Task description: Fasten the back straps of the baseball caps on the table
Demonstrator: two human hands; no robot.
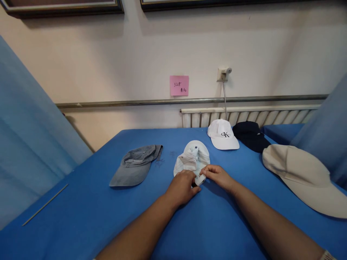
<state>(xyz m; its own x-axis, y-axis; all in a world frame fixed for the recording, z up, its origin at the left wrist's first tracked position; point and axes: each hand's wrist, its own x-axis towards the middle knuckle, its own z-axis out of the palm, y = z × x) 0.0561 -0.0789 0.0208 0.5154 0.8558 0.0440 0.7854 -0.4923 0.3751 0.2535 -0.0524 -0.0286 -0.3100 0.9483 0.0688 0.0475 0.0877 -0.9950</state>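
Note:
A pale, light-blue-tinted baseball cap (191, 159) lies on the blue-covered table, its brim pointing away from me and its back toward me. My left hand (185, 186) is closed on the near left part of its back edge, thumb low by the table. At the near right, my right hand (217, 176) pinches the white back strap (200, 180) between thumb and fingers. A small dark gap shows beside the strap near my left thumb. My fingers hide part of the cap's back edge.
A grey cap (135, 164) lies to the left, beyond a thin stick (45, 205). At the right are a white cap (222, 134), a black cap (251, 135) and a large beige cap (300, 173). A radiator (252, 115) stands behind; blue curtains (32, 137) hang at both sides.

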